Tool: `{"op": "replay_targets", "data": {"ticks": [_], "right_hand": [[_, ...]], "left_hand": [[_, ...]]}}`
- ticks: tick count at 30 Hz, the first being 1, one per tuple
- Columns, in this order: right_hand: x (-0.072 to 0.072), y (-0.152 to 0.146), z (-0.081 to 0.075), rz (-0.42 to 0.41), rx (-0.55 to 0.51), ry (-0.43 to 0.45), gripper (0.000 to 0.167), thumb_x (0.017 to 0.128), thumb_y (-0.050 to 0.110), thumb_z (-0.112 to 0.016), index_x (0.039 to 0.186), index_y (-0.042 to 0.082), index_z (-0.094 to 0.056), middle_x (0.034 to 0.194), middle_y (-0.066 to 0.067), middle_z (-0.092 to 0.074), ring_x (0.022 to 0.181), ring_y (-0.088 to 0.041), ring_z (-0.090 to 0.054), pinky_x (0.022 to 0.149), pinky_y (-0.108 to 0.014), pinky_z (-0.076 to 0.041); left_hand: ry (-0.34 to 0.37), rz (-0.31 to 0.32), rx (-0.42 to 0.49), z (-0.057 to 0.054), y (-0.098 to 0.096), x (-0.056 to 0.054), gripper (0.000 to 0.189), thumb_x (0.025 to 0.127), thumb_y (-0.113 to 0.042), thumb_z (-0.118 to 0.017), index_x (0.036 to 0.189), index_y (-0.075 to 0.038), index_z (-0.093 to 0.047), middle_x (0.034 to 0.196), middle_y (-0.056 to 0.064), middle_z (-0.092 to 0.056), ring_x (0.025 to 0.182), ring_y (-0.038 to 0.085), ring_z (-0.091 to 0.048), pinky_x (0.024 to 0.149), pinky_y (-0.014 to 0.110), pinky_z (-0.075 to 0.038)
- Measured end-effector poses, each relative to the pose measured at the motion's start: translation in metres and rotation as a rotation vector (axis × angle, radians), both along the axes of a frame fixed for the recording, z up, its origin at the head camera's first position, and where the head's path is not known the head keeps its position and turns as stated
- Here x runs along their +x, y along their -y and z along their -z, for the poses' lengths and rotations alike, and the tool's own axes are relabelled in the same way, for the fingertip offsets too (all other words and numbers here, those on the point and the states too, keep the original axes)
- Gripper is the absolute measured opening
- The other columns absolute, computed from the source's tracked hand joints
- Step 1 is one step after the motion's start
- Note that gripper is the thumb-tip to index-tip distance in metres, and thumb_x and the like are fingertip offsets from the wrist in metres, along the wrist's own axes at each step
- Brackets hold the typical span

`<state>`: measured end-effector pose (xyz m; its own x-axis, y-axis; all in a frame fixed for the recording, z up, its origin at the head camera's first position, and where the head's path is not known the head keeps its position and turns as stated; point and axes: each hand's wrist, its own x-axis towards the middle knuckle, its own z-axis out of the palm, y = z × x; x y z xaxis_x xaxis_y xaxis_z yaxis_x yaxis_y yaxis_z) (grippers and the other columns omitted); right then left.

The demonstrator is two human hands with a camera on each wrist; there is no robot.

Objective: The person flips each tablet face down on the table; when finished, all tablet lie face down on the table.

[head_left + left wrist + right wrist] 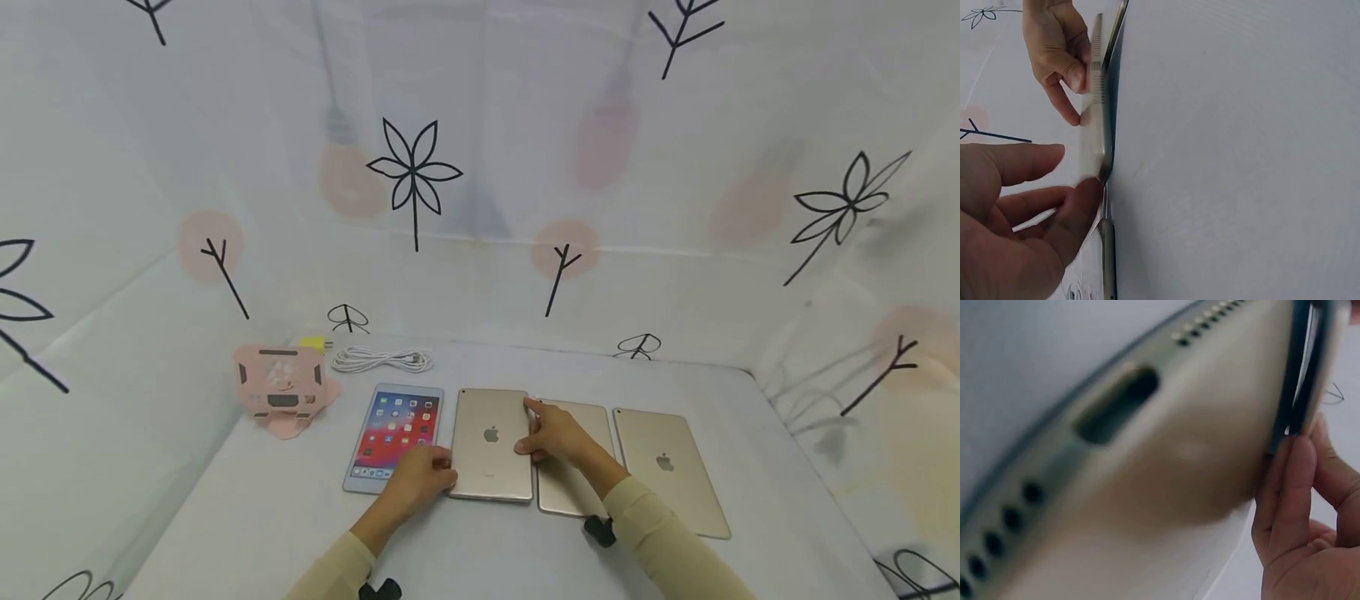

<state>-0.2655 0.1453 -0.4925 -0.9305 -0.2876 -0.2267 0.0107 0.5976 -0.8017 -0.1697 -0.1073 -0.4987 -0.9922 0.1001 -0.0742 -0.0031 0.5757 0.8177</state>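
Observation:
A gold tablet (491, 446) lies back up in the middle, an apple logo on it. My left hand (420, 482) grips its lower left corner; in the left wrist view a fingertip (1092, 186) sits right on that corner while another finger stands apart above. At the right edge my right hand (558, 429) holds on with the thumb on the back and a finger at the upper corner. The right wrist view shows its fingers (1294, 481) against the edge. Under the right hand lies a second gold tablet (566, 490), partly hidden. A lit white-framed tablet (397, 425) is left.
A third gold tablet (667, 467) lies far right, back up. At the back left are a pink case (281, 375), a coiled white cable (382, 360) and a yellow plug adapter (313, 342). Patterned white cloth (480, 275) surrounds the white table.

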Motion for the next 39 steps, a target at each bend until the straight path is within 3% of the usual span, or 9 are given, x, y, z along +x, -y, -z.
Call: {"op": "replay_targets", "data": {"ticks": [9, 14, 16, 22, 26, 29, 32, 36, 39], "right_hand": [[0.001, 0.012, 0.0, -0.006, 0.075, -0.011, 0.1, 0.077, 0.012, -0.088, 0.158, 0.0, -0.03, 0.084, -0.009, -0.061, 0.06, -0.017, -0.061, 0.057, -0.028, -0.054], [0.002, 0.013, -0.002, -0.014, 0.137, -0.02, 0.097, 0.079, 0.012, -0.086, 0.157, -0.002, -0.031, 0.079, -0.01, -0.063, 0.056, -0.016, -0.06, 0.056, -0.028, -0.054], [0.002, 0.013, -0.004, -0.018, 0.176, -0.026, 0.095, 0.08, 0.013, -0.086, 0.157, -0.003, -0.032, 0.074, -0.009, -0.064, 0.054, -0.014, -0.06, 0.055, -0.026, -0.054], [0.001, 0.016, -0.006, -0.06, 0.241, -0.063, 0.085, 0.082, 0.015, -0.085, 0.152, -0.005, -0.04, 0.058, -0.005, -0.061, 0.047, -0.012, -0.057, 0.049, -0.023, -0.045], [0.0, 0.015, -0.004, -0.076, 0.247, -0.063, 0.084, 0.083, 0.016, -0.084, 0.152, -0.005, -0.04, 0.054, -0.003, -0.059, 0.044, -0.012, -0.055, 0.046, -0.022, -0.043], [-0.001, 0.014, -0.004, -0.083, 0.274, -0.061, 0.084, 0.083, 0.017, -0.084, 0.152, -0.004, -0.04, 0.061, -0.01, -0.065, 0.049, -0.019, -0.061, 0.051, -0.028, -0.049], [-0.003, 0.017, -0.009, -0.118, 0.316, -0.121, 0.08, 0.085, 0.024, -0.083, 0.15, -0.003, -0.045, 0.097, -0.022, -0.074, 0.084, -0.031, -0.073, 0.077, -0.042, -0.059], [-0.004, 0.032, -0.02, -0.174, 0.145, -0.141, 0.073, 0.093, 0.032, -0.074, 0.151, 0.0, -0.044, 0.121, -0.028, -0.066, 0.105, -0.04, -0.067, 0.091, -0.053, -0.055], [-0.003, 0.054, -0.025, -0.191, -0.108, -0.018, 0.073, 0.097, 0.032, -0.07, 0.156, 0.004, -0.038, 0.118, -0.023, -0.065, 0.095, -0.037, -0.067, 0.083, -0.047, -0.059]], "left_hand": [[-0.018, -0.017, -0.035, -0.001, -0.006, -0.003, 0.039, 0.09, -0.012, -0.074, 0.124, 0.005, -0.068, 0.11, 0.015, -0.072, 0.095, 0.024, -0.064, 0.086, 0.042, -0.06], [-0.036, -0.046, -0.092, 0.003, -0.003, -0.002, 0.042, 0.087, -0.008, -0.076, 0.125, 0.007, -0.067, 0.103, 0.014, -0.07, 0.087, 0.022, -0.061, 0.073, 0.034, -0.058], [-0.051, -0.027, -0.128, 0.004, -0.002, -0.002, 0.043, 0.084, -0.006, -0.078, 0.124, 0.007, -0.068, 0.101, 0.013, -0.07, 0.084, 0.021, -0.059, 0.069, 0.033, -0.054], [-0.105, 0.067, -0.276, 0.003, 0.0, 0.001, 0.047, 0.078, -0.004, -0.084, 0.121, 0.005, -0.07, 0.126, 0.019, -0.069, 0.117, 0.037, -0.065, 0.097, 0.048, -0.055], [-0.127, 0.099, -0.34, 0.002, 0.0, 0.002, 0.048, 0.076, -0.003, -0.086, 0.121, 0.005, -0.07, 0.129, 0.019, -0.068, 0.123, 0.038, -0.062, 0.102, 0.05, -0.051], [-0.121, 0.103, -0.331, 0.003, 0.0, 0.002, 0.048, 0.076, -0.003, -0.086, 0.121, 0.004, -0.07, 0.13, 0.018, -0.067, 0.123, 0.038, -0.062, 0.101, 0.049, -0.052], [-0.093, 0.139, -0.307, 0.001, 0.005, 0.001, 0.051, 0.078, -0.007, -0.085, 0.125, 0.002, -0.069, 0.132, 0.017, -0.067, 0.124, 0.038, -0.061, 0.102, 0.051, -0.051], [-0.003, 0.139, -0.167, -0.004, 0.029, -0.002, 0.059, 0.082, -0.017, -0.083, 0.137, -0.008, -0.064, 0.129, 0.014, -0.068, 0.113, 0.035, -0.064, 0.091, 0.05, -0.056], [0.014, 0.046, -0.09, -0.007, 0.057, -0.004, 0.061, 0.087, -0.022, -0.081, 0.144, -0.015, -0.06, 0.117, 0.011, -0.069, 0.099, 0.027, -0.063, 0.08, 0.043, -0.058]]}}
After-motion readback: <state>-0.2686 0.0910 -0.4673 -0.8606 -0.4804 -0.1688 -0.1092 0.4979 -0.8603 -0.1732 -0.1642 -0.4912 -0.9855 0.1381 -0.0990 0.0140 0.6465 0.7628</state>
